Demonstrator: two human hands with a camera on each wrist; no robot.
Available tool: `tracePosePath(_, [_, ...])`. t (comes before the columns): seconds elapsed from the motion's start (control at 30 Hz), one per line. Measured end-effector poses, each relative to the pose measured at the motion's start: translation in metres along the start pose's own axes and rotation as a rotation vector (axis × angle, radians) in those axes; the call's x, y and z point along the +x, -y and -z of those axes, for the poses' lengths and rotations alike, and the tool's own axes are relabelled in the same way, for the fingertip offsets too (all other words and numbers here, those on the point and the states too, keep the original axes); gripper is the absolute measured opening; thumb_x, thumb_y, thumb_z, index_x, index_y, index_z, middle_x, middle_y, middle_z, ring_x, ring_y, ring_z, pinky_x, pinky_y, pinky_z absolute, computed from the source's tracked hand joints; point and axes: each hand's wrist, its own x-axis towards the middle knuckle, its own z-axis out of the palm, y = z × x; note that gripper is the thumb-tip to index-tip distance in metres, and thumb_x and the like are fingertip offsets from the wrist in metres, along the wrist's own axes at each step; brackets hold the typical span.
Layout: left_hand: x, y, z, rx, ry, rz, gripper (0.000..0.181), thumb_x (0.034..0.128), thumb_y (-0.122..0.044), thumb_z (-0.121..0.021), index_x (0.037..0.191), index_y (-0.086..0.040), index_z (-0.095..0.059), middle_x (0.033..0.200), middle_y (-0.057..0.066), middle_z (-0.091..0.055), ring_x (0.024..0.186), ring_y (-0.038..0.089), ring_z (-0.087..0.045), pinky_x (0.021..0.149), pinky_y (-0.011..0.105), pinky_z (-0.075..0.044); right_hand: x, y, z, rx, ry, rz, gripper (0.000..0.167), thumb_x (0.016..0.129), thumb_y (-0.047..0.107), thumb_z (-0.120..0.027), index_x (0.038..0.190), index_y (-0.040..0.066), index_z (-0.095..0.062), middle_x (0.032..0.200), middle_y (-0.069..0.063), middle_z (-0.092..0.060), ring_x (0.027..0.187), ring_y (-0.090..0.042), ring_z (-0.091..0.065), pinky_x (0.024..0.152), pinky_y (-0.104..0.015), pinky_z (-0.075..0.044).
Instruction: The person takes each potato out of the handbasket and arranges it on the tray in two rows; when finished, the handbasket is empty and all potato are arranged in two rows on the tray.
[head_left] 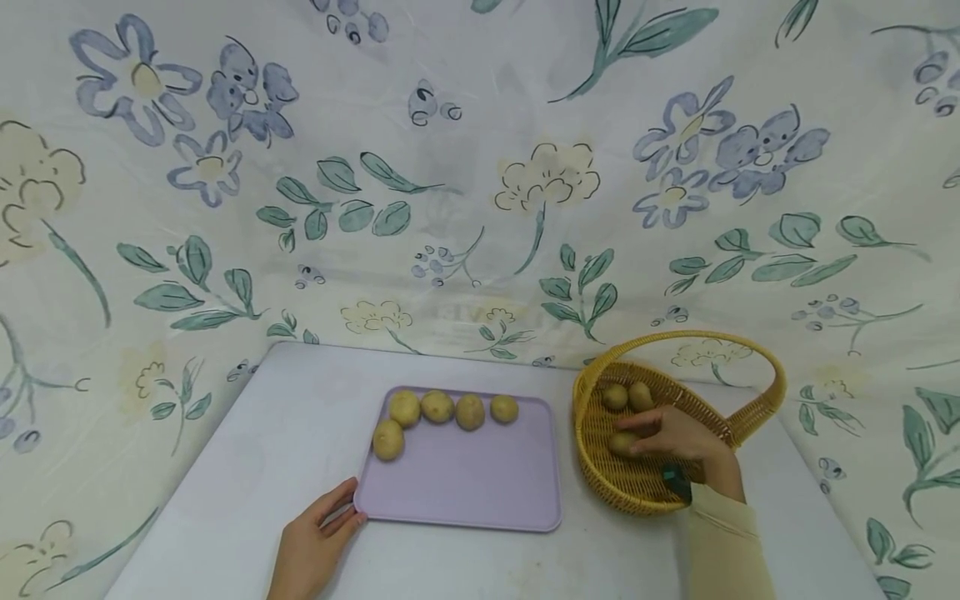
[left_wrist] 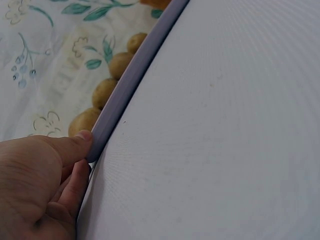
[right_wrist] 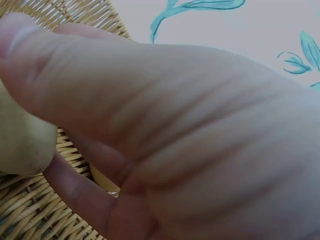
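My left hand (head_left: 317, 533) holds the near left corner of a lilac tray (head_left: 465, 492). In the left wrist view its thumb lies on the tray rim (left_wrist: 120, 95) and the other fingers are lower down. Several potatoes (head_left: 470, 412) form a row along the tray's far edge and left side. Over at the right, my right hand (head_left: 678, 437) reaches into a wicker basket (head_left: 622, 496) and grips a potato (head_left: 622, 444) between thumb and fingers. The right wrist view shows that potato (right_wrist: 25, 135) at the left edge, partly behind the thumb.
Two more potatoes, one of them a round potato (head_left: 615, 396), lie at the basket's far side. A tall arched handle (head_left: 686, 335) rises over the basket. Both tray and basket stand on a white table (head_left: 247, 467), with a flowered cloth (head_left: 465, 167) behind it.
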Motion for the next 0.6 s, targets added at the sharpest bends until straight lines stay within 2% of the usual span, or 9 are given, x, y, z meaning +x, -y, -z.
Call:
tracePosePath(0.2, [0.0004,-0.0005,0.0012,0.006,0.013,0.007,0.054,0.0891,0.0,-0.075,0.141,-0.001,-0.059,0.141,0.02,-0.062,0.116,0.024,-0.071,0.09,0.01,-0.059,0.0019,0.0027,-0.0011,0.003,0.003,-0.007,0.043,0.084,0.033,-0.084,0.123,0.016,-0.076,0.128,-0.006,-0.073,0.117,-0.001,-0.059,0.093,-0.009,-0.05])
tracePosePath(0.4, [0.0009,-0.0009,0.0012,0.004,0.008,0.012,0.054,0.0886,0.0,-0.076,0.14,-0.002,-0.06,0.14,0.019,-0.063,0.114,0.018,-0.071,0.09,0.01,-0.059,0.003,0.0046,-0.0008,-0.008,0.009,-0.015,0.044,0.084,0.031,-0.084,0.124,0.016,-0.075,0.129,-0.006,-0.072,0.122,-0.015,-0.06,0.094,-0.01,-0.05])
tracePosePath(0.6, [0.0004,-0.0026,0.0015,0.015,0.007,0.013,0.054,0.0885,0.0,-0.076,0.14,-0.002,-0.06,0.14,0.019,-0.064,0.115,0.021,-0.071,0.09,0.01,-0.06,0.003,0.0036,-0.0023,-0.046,-0.013,-0.031,0.04,0.086,0.035,-0.082,0.122,0.019,-0.076,0.127,-0.003,-0.073,0.12,-0.011,-0.06,0.095,-0.011,-0.049])
